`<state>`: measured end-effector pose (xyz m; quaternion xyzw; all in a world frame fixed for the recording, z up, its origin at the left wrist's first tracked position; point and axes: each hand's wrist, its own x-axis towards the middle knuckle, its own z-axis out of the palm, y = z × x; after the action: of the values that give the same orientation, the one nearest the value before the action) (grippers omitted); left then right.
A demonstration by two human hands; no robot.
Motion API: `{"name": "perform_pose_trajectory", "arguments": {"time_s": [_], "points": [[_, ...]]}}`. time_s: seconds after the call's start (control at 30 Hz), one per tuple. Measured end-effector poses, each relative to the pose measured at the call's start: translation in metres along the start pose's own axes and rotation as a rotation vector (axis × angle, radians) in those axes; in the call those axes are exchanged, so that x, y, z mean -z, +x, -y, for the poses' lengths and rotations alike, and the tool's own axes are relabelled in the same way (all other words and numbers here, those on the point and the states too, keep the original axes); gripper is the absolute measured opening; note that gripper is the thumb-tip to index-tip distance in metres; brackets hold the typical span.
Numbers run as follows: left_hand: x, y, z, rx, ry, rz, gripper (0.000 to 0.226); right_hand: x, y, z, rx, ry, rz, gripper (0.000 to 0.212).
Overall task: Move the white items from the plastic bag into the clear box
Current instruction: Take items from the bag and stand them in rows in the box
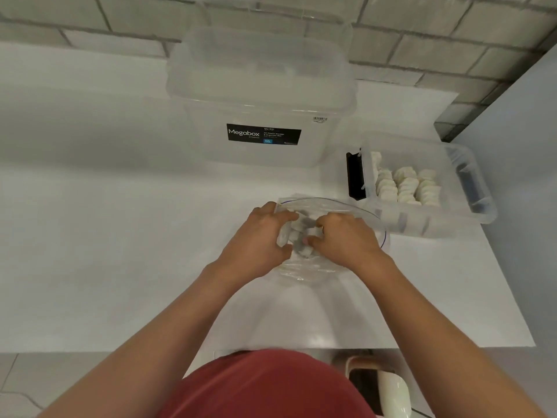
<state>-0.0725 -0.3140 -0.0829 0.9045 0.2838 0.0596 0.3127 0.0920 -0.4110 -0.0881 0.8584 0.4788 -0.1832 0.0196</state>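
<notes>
Bottom centre of frame: red shirt (265, 387), both forearms reaching up-frame over the white tabletop (105, 251). Mid-frame: plastic bag (340, 206) lies flat on the tabletop, mouth open. Left hand (259, 239) sits at the bag's left edge, fingers curled on the plastic. Right hand (343, 239) is in the bag, fingers curled narrow around white items (304, 236); exact grip partly hidden by the hand. Right of the bag, just beside it: small clear box (470, 182), open, black latch on its left end, rows of white items packed inside. Further up, frame centre: large clear Megabox tub (259, 95) with black label, against the tiled wall (422, 34).
</notes>
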Motion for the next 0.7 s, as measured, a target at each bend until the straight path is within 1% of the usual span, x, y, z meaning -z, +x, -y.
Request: {"name": "perform_pose_trajectory", "arguments": {"time_s": [0.07, 0.2, 0.3, 0.43, 0.53, 0.57, 0.63, 0.7], "points": [[0.001, 0.001, 0.001, -0.001, -0.003, 0.013, 0.059, -0.003, 0.001, 0.002, -0.015, -0.007, 0.018, 0.034], [0.002, 0.004, 0.004, -0.019, -0.004, 0.021, 0.058, -0.007, 0.001, 0.000, -0.053, 0.121, -0.014, 0.023], [0.001, 0.007, 0.006, -0.030, -0.017, 0.023, 0.057, -0.008, 0.001, 0.001, -0.074, 0.177, -0.033, 0.028], [0.001, 0.008, 0.007, -0.040, -0.029, 0.028, 0.057, -0.010, 0.003, 0.004, -0.085, 0.167, 0.023, 0.028], [0.001, 0.009, 0.008, -0.047, -0.033, 0.030, 0.057, -0.012, 0.006, 0.003, -0.090, 0.199, -0.027, 0.009], [0.001, 0.010, 0.008, -0.049, -0.032, 0.030, 0.057, -0.012, 0.006, 0.003, -0.096, 0.221, -0.050, 0.008], [0.002, 0.011, 0.008, -0.049, -0.034, 0.035, 0.057, -0.010, 0.005, 0.004, -0.106, 0.255, -0.070, 0.012], [0.003, 0.012, 0.009, -0.049, -0.046, 0.043, 0.057, -0.010, 0.005, 0.003, -0.113, 0.213, -0.045, 0.019]]}}
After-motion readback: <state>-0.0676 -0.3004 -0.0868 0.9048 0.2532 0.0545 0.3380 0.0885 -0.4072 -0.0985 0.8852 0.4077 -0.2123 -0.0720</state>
